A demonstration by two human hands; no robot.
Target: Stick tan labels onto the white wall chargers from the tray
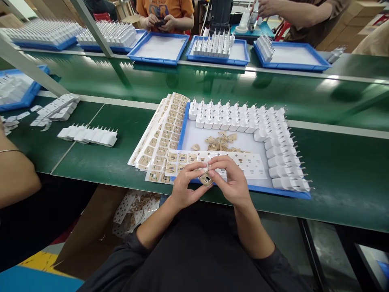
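Observation:
Between my two hands is a charger plug [207, 179], its port face turned up toward me with a tan sticker on it. My left hand [187, 184] closes its fingers around the left side of the plug. My right hand [231, 180] pinches at its upper right edge. Just beyond them a sheet of stickers [253, 165], partly used, lies across the front of a blue tray [281, 193]. Rows of white charger plugs [226, 117] stand along the tray's back and right side. Loose tan sticker pieces [221, 142] lie in its middle.
Stacked sticker sheets [165, 136] lie left of the tray. Farther left are a row of white plugs [88, 134] and another person's arm [16, 170]. Blue trays [159, 48] line the far side of the green belt [194, 81], with people behind. A cardboard box [88, 227] sits below.

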